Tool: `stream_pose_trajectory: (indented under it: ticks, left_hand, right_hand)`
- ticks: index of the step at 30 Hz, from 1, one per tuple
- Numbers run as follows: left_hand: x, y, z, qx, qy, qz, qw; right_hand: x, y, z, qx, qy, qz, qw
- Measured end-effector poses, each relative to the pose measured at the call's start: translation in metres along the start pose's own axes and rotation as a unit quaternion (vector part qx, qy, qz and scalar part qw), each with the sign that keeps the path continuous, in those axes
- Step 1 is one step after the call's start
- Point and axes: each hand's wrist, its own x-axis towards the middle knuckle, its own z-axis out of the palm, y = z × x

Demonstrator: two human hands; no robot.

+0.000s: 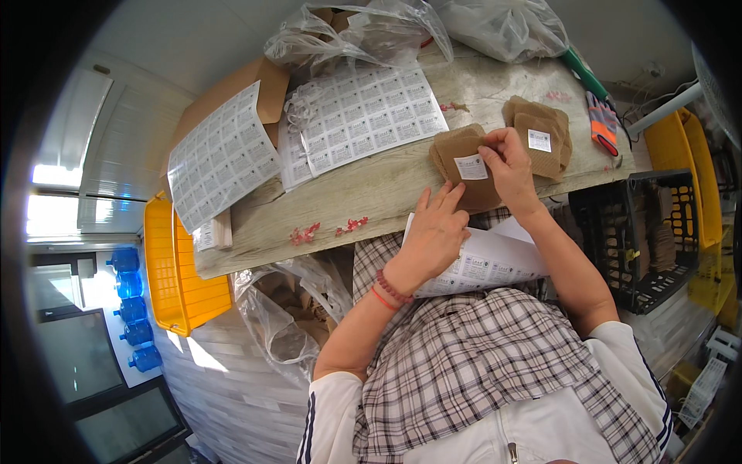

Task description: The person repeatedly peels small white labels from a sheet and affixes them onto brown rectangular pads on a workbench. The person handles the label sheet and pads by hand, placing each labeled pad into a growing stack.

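A small stack of brown paper sleeves (442,158) lies at the table's near edge, with a white printed label (471,167) on its top piece. My right hand (510,166) pinches at the label's upper right corner, thumb and forefinger together. Fingers stretched, my left hand (437,232) touches the sleeve just below the label. Across my lap, partly under my left hand, rests a curled sheet of printed labels (495,263). To the right sits another pile of brown sleeves (560,147), its top one bearing a white label (539,140).
More label sheets (371,116) cover the table's left part, one leaning on a cardboard box (232,97). Clear plastic bags (502,31) stand at the back. An orange-grey glove (601,124) lies far right. A black crate (641,240) and a yellow basket (182,271) flank the table.
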Motion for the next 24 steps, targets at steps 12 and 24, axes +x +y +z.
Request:
stream_pose_trajectory:
  ticks: [12, 24]
  left_hand:
    - [-0.015, -0.006, -0.021, -0.184, -0.03, -0.167, 0.968]
    - [-0.036, -0.009, -0.04, -0.266, -0.031, -0.214, 0.94]
  right_hand:
    - [-0.013, -0.039, -0.056, -0.389, 0.009, -0.251, 0.886]
    - [-0.112, -0.03, 0.019, -0.269, -0.092, -0.286, 0.915]
